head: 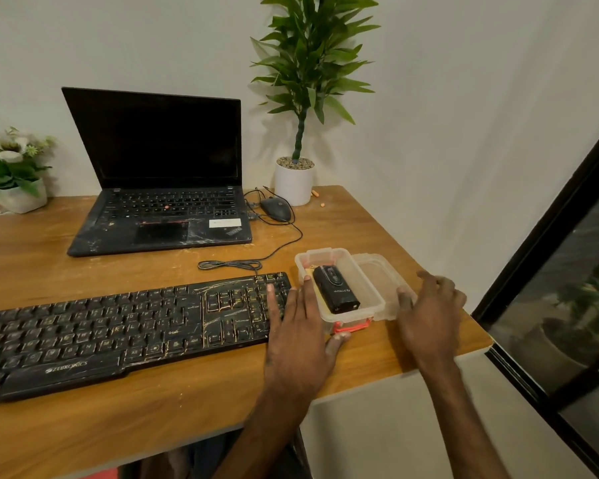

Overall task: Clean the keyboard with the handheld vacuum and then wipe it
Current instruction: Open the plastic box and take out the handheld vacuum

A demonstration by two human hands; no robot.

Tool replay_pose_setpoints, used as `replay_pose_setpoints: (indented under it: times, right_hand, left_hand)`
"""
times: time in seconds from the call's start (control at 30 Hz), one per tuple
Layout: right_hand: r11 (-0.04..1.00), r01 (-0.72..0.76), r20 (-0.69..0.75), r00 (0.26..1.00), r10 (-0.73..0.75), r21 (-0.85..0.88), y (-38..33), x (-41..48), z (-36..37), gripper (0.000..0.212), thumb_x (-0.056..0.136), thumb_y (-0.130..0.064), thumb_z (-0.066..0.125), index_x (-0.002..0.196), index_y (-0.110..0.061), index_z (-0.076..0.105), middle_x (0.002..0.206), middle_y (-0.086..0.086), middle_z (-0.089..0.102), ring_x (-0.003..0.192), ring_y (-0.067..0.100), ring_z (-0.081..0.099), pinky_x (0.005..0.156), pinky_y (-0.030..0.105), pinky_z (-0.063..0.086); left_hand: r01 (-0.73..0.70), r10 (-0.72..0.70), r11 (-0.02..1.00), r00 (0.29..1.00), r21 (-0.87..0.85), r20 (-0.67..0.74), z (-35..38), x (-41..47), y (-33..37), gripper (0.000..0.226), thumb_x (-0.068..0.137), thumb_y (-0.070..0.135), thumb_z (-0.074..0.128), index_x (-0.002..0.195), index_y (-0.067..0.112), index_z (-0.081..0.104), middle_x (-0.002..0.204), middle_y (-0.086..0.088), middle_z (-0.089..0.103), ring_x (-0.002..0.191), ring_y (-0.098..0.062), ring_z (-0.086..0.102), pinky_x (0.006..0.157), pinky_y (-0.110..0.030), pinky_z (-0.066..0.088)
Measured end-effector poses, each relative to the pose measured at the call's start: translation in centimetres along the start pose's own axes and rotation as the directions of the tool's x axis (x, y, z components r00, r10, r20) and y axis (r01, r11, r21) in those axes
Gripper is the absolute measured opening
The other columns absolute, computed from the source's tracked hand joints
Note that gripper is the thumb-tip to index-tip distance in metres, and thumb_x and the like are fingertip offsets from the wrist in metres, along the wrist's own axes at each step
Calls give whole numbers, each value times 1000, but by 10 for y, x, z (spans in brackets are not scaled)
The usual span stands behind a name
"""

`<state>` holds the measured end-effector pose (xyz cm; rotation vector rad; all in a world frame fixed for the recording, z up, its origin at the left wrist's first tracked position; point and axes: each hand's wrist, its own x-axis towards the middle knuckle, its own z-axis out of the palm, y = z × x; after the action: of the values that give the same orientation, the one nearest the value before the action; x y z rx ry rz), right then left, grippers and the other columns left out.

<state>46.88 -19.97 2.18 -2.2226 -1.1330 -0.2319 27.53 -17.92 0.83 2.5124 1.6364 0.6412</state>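
Lying across the front of the desk [377, 216], the keyboard [125, 326] is grimy, with pale dust lines between its keys. Just right of it, touching or nearly so, sits a clear plastic box [370, 288] with an orange clip; the black handheld vacuum [336, 288] lies inside, untouched. The lid [384, 274] is off and rests against the box's right side.

Left hand [305, 326] is flat and spread, fingers apart, pressed along the box's left wall, thumb at the clip, gripping nothing. Right hand [433, 312] has loosely parted fingers on the lid; can't tell whether it grips it.

Behind: a dusty laptop [159, 188], a mouse [275, 209] with its cable [242, 264] coiled just behind the keyboard, and a potted plant [298, 160].

Risks, my read: the box and lid sit near the desk's right edge, so a careless pull on the vacuum could drag the light box off. No wiping cloth in view.
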Motion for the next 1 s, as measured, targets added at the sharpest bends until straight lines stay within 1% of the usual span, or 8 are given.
replay_pose_setpoints:
  times: [0.13,0.23,0.47,0.6,0.7,0.87,0.93,1.0]
  right_hand:
    - [908,240,55,960,-274,344,-60,-17,-18,26,100,-28,54,124,-22,62,117,-4,66,101,10,61,84,32,58]
    - [901,388,119,902,-414,196,-92,-22,-11,27,101,-28,49,123,-18,61,113,-2,67,102,14,57,87,30,51]
    - [953,281,399,891,-215,-113,-107,-14,3,45,98,-38,52,133,-11,42,114,9,65,103,28,63,81,37,50]
    - [956,290,258,928,-270,-42,-109,-17,4,54,94,-37,59,135,-15,32,115,8,63,101,28,64,78,38,51]
    - [935,174,208,947,-245,308,-102,-17,4,59,89,-33,69,136,-22,35,123,2,56,104,20,62,83,34,54]
    - [570,-147,326,918,-226,808,-112,-31,-19,45,83,-19,78,122,-27,57,113,-7,65,104,15,64,84,36,59]
    - [397,-308,425,870,-250,865,-122,-48,-33,48,79,-15,79,121,-28,58,110,-1,70,99,16,68,78,30,59]
    - [275,-439,512,801,-310,855,-130,-66,-39,55,75,-14,79,123,-27,56,110,7,72,93,18,69,75,30,57]
  left_hand:
    - [-30,34,997,998,64,-58,0,-2,0,97,92,69,47,157,11,5,159,-12,36,149,-27,31,114,-70,-11]
    - [-42,42,997,999,65,-1,3,-5,-1,82,95,54,51,158,14,17,162,-8,30,151,-24,24,114,-73,-9]
    - [-60,65,997,995,54,-82,15,-7,-7,88,64,43,83,141,11,52,136,-5,61,128,-22,57,110,-75,19]
    - [-82,81,997,992,-11,-96,14,-9,-8,87,74,42,75,147,11,39,144,-3,53,137,-20,48,115,-73,3]
    - [-87,77,989,993,-117,-89,7,-12,-13,85,86,49,61,153,13,22,156,-1,36,147,-17,31,114,-64,-20]
    - [-112,47,930,981,-349,-187,-18,-28,-36,86,87,47,56,155,21,10,160,9,23,146,9,0,117,-51,-25]
    - [-105,-58,799,966,-592,-250,-33,-38,-55,77,87,44,59,152,28,23,155,15,30,143,16,6,125,-54,9]
    - [-118,-144,597,957,-793,-251,-45,-48,-79,79,83,56,65,148,38,25,147,16,42,135,1,40,106,-39,47]
